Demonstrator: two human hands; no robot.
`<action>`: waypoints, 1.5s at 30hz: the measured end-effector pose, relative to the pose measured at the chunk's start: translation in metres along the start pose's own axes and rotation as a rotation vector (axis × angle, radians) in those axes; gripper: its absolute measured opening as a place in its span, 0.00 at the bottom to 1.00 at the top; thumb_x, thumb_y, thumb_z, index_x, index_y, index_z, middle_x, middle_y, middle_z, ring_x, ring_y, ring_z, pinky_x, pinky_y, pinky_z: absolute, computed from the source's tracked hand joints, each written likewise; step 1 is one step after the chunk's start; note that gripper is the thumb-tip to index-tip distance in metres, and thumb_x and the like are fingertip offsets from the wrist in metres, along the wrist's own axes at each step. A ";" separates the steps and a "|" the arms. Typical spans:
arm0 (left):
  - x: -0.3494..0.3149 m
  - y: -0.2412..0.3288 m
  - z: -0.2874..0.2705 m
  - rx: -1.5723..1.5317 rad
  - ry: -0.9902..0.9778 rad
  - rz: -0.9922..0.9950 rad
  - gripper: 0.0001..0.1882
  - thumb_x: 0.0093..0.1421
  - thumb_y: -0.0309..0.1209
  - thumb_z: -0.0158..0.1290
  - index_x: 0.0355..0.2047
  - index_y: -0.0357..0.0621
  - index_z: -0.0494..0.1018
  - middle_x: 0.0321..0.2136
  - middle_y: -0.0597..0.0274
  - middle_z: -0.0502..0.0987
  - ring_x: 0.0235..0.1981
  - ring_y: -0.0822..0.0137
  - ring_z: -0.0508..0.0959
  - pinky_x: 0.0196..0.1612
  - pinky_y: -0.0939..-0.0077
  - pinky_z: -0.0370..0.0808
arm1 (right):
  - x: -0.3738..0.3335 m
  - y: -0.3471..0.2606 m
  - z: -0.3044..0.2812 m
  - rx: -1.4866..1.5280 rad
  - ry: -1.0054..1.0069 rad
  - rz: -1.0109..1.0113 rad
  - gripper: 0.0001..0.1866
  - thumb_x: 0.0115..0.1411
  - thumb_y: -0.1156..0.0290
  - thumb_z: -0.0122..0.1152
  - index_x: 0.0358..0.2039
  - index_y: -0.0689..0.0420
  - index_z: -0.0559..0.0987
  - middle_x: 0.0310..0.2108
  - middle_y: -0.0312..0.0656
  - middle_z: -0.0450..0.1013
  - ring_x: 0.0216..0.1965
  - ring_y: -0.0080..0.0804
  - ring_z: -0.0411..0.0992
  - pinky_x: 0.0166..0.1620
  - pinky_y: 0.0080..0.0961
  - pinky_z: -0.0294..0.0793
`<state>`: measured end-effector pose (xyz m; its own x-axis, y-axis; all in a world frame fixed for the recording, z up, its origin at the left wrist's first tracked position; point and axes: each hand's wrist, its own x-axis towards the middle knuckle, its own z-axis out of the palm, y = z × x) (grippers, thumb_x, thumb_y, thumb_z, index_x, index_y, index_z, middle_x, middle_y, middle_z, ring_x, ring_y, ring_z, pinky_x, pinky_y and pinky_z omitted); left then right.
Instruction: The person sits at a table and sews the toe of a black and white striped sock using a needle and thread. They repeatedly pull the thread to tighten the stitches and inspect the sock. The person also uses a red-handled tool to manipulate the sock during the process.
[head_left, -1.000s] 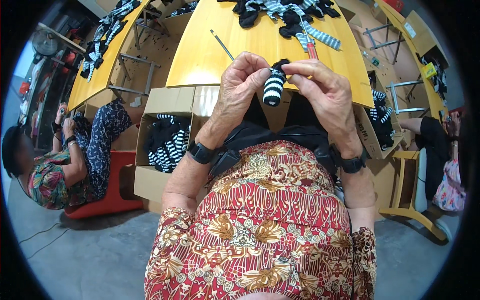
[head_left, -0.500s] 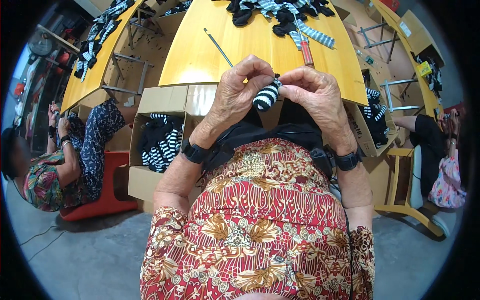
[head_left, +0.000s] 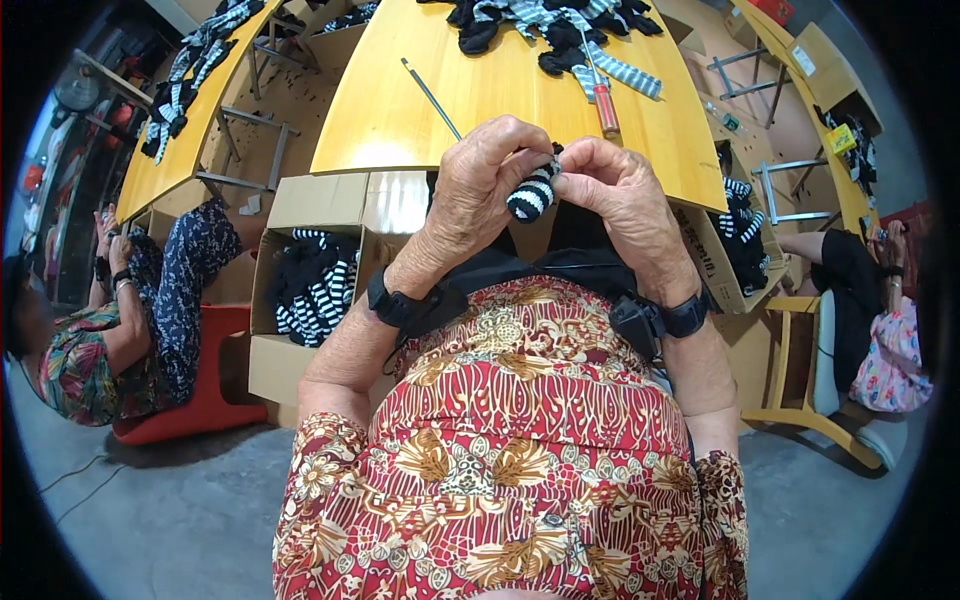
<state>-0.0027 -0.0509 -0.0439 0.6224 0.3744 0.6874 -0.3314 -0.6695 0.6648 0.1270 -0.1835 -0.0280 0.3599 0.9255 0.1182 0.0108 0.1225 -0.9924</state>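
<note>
Both my hands meet just above my lap, at the near edge of the yellow table. Between them is a small black-and-white striped knitted piece (head_left: 531, 194), bunched into a rounded shape with its banded end hanging down. My left hand (head_left: 490, 172) is closed around its left side, fingers bent. Thumb and forefinger of my right hand (head_left: 612, 180) pinch its upper right edge; the exact spot under the fingertips is hidden. On the table, a thin dark rod (head_left: 430, 97) lies beyond my left hand, and a red-handled tool with a thin shaft (head_left: 606, 110) lies beyond my right.
Striped and black knitted pieces (head_left: 490, 22) heap at the far side of the yellow table (head_left: 390, 120). Open cardboard boxes hold more, one at left (head_left: 300, 355) and one at right (head_left: 700, 240). Co-workers sit at both sides, on a red chair (head_left: 205, 390) and a wooden-framed chair (head_left: 785, 350).
My hands stay on the striped knitted piece with only small finger shifts; the right fingers bunch a little closer. The whole view has moved slightly.
</note>
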 end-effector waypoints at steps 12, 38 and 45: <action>-0.009 -0.002 -0.002 -0.826 0.055 -0.566 0.10 0.60 0.29 0.55 0.41 0.39 0.73 0.34 0.67 0.78 0.33 0.79 0.75 0.36 0.85 0.74 | -0.002 -0.001 0.014 -0.195 0.269 -0.310 0.04 0.57 0.76 0.63 0.32 0.59 0.76 0.27 0.28 0.72 0.29 0.13 0.69 0.33 0.11 0.69; -0.005 0.011 0.002 -0.827 0.036 -0.467 0.10 0.58 0.26 0.58 0.38 0.39 0.71 0.31 0.68 0.74 0.30 0.79 0.73 0.36 0.86 0.72 | -0.003 -0.007 0.015 -0.183 0.254 -0.449 0.05 0.57 0.81 0.58 0.35 0.60 0.75 0.34 0.34 0.73 0.32 0.14 0.69 0.36 0.12 0.70; -0.005 0.003 0.011 -0.701 0.050 -0.462 0.08 0.60 0.26 0.56 0.37 0.41 0.69 0.31 0.70 0.73 0.30 0.80 0.72 0.36 0.85 0.70 | -0.002 -0.005 0.012 -0.333 0.267 -0.512 0.06 0.57 0.82 0.58 0.35 0.59 0.75 0.37 0.35 0.71 0.34 0.17 0.67 0.38 0.15 0.69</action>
<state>0.0011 -0.0617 -0.0483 0.7767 0.5522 0.3029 -0.4252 0.1049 0.8990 0.1146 -0.1819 -0.0225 0.4509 0.6542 0.6072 0.5138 0.3660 -0.7759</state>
